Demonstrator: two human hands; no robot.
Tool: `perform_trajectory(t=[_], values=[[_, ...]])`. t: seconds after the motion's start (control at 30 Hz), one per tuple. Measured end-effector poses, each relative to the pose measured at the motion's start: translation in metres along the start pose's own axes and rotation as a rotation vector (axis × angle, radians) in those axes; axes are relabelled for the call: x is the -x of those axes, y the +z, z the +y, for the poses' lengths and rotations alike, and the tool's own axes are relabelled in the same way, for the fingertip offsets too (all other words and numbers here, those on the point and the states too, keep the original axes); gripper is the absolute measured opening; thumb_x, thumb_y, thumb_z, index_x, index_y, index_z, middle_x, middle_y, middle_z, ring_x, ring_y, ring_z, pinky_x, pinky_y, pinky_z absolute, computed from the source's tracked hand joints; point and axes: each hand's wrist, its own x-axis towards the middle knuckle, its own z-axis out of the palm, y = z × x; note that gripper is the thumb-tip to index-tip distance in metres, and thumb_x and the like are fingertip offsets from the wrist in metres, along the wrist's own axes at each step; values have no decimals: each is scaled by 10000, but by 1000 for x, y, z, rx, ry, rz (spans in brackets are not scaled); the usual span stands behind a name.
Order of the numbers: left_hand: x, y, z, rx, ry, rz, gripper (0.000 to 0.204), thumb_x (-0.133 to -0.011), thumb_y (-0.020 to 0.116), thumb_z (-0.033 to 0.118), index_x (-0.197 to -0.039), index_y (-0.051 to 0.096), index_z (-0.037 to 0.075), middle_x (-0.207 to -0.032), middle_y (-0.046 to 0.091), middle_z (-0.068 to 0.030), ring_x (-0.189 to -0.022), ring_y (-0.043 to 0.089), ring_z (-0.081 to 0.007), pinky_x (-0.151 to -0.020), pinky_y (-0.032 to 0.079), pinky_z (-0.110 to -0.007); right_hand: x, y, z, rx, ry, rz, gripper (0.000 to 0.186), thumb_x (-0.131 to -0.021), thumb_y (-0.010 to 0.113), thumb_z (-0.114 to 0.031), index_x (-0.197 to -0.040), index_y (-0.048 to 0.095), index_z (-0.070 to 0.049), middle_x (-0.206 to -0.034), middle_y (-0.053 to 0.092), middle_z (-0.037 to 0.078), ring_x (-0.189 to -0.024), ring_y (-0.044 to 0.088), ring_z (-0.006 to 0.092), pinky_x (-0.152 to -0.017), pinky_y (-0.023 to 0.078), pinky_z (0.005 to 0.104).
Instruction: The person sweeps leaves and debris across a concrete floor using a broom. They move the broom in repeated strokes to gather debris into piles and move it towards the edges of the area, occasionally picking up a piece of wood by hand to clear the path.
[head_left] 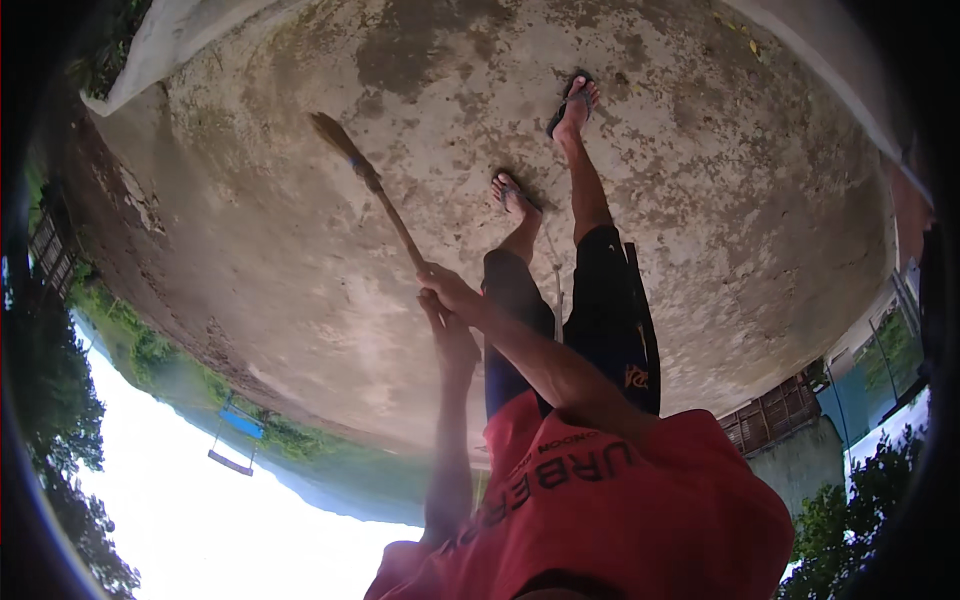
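Observation:
A straw broom point(335, 135) with a long wooden handle slants toward the upper left over the stained concrete floor point(720, 170); whether its bristles touch the floor, I cannot tell. My right hand point(455, 292) is closed round the handle. Just below it, my left hand point(445, 335) also holds the handle, its fingers partly behind the right. My feet in dark flip-flops point(575, 100) stand on the concrete right of the broom head, one farther forward than the other.
A pale raised edge point(150, 40) borders the concrete at top left, another point(820, 70) at top right. At the rim are greenery point(140, 340), a hanging blue object point(240, 420), a wooden fence point(760, 420) and a pale wall point(790, 465).

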Motion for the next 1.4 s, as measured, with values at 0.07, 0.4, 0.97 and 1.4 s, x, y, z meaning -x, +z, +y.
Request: perform_trajectory(t=[0.07, 0.4, 0.97, 1.4], values=[[-55, 1, -57, -273, 467, -9, 570, -954, 407, 122, -1466, 163, 67, -1232, 509, -246, -982, 586, -326, -738, 513, -386, -46, -20, 2, 79, -68, 99, 611, -934, 583, -177, -1461, 295, -65, -754, 534, 46, -621, 503, 131, -544, 450, 296], [-58, 118, -121, -219, 1066, -497, 671, -922, 409, -10, -1477, 35, -56, -1405, 365, -304, -929, 612, -284, -781, 505, -377, 97, -106, -46, 356, -597, 768, 560, -1005, 386, -244, -1499, 146, -136, -656, 464, 30, -464, 440, 106, -392, 388, 269], [-67, 355, -114, -797, 1323, -618, 622, -788, 468, -119, -1374, 261, -113, -1369, 336, -326, -1301, 383, -412, -1001, 430, -365, 143, -343, -131, 511, -671, 1003, 480, -935, 475, -202, -1393, 421, -66, -780, 634, 114, -682, 634, 232, -594, 509, 349], [153, 388, -136, -643, 561, -521, 502, -797, 537, -20, -1275, 427, -127, -1389, 292, -382, -1273, 338, -508, -1046, 364, -473, 282, -354, -42, 128, -583, 430, 619, -936, 522, -142, -1495, 259, -101, -847, 615, 91, -618, 548, 112, -560, 449, 288]])
